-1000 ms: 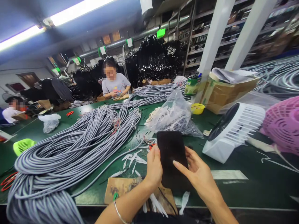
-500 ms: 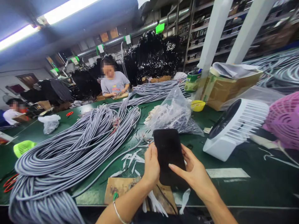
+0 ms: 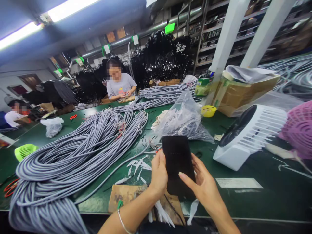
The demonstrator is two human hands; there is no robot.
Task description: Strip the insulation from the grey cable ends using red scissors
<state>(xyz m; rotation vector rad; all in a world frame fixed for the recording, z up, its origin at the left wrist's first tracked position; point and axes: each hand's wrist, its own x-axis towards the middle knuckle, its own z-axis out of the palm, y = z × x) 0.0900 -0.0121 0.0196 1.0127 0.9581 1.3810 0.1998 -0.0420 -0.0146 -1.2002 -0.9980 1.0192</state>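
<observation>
Between my two hands I hold a black smartphone [image 3: 179, 162] upright, its screen dark. My left hand [image 3: 159, 174] grips the phone's left edge, with the thumb along the side. Fingers of my right hand [image 3: 203, 180] wrap behind the right edge, while its thumb lies over the lower screen. Below the phone, a stained wooden board [image 3: 126, 196] lies at the table's front edge, with white strips [image 3: 163, 213] hanging over it. Left of my hands is a large coil of grey cables [image 3: 80, 152] with stripped ends.
A white fan [image 3: 248, 136] and a pink fan [image 3: 298, 130] stand on the right of the green table [image 3: 275, 201]. Behind the phone sits a clear plastic bag [image 3: 185, 120]. Red-handled scissors [image 3: 11, 188] lie far left. Across the table, a person [image 3: 121, 86] works with their hands.
The view has shifted slightly, so most things sit a little further right. Both hands keep their hold on the phone, whose screen stays dark.
</observation>
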